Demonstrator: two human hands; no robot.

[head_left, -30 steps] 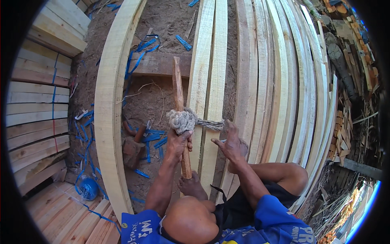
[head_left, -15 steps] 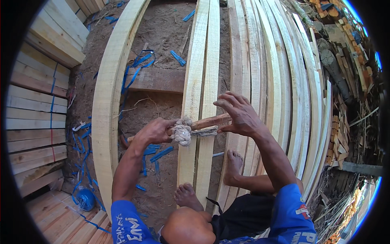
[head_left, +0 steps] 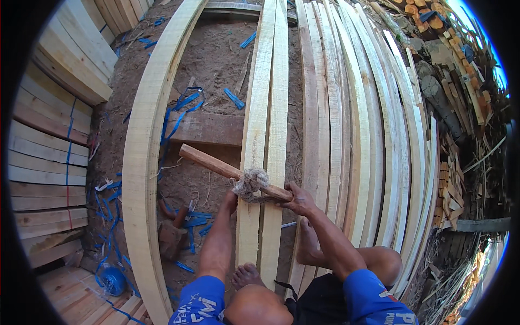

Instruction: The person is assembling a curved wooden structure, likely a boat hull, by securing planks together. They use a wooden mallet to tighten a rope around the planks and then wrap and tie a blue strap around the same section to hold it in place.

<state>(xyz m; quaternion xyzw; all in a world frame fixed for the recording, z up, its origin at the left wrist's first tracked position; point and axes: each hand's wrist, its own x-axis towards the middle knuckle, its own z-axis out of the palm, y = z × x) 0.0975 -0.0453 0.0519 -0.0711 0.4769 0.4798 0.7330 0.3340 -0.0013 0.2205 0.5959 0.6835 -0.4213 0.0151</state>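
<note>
Right hand (head_left: 299,201) grips the stick (head_left: 210,161) by its near end at the two planks' (head_left: 277,108) right edge; it slants away past their left edge. Left hand (head_left: 231,202), beside the rope knot (head_left: 252,182): grip unclear.

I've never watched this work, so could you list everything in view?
middle boards: two, pale, centre
wide board: one, pale, left of those
right boards: many, mostly pale, right
rope: one, grey, on the middle boards
stick: one, brown, slanting through the rope
crosspieces: at least two, brownish, beyond the stick
strips: many, blue, on the ground
bundle: one, blue, lower left
stacked timber: many, pale to brown, far left
scrap wood: many, brown, far right
unclear object: one, brown, below the stick
shorts: one, black, bottom
sleeves: two, blue, bottom
legs: two, bare, bottom
left hand: one, bare, beside the rope
right hand: one, bare, on the stick's end
</note>
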